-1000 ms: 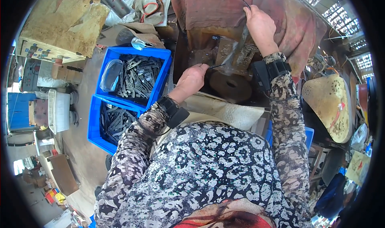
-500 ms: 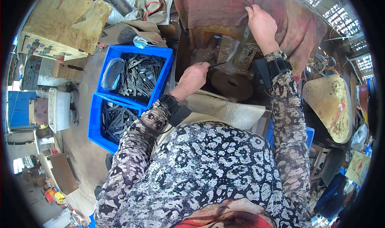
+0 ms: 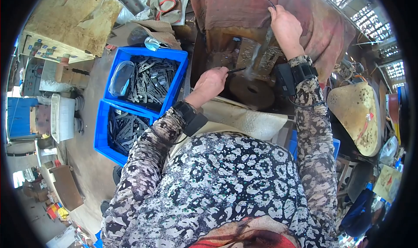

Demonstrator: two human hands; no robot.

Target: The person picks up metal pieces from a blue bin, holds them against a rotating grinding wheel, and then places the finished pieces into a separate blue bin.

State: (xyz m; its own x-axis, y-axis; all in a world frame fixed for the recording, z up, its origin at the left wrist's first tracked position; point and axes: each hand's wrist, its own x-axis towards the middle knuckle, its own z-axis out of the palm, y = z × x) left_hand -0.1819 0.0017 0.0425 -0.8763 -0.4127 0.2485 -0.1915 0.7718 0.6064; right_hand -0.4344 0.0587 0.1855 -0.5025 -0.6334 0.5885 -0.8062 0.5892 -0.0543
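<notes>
Dark strip (image 3: 237, 69) pinched in my left hand (image 3: 211, 83), long axis pointing rightward from the fingertips. Round wheel (image 3: 241, 92) right of that hand, the nearer one. Right hand (image 3: 286, 28), farther ahead, grips second strip (image 3: 271, 2), slanting forward-left.

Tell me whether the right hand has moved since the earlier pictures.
No, not noticeably: against the round brown disc, the right hand keeps about the same place, above and to the right of it in the picture.
</notes>
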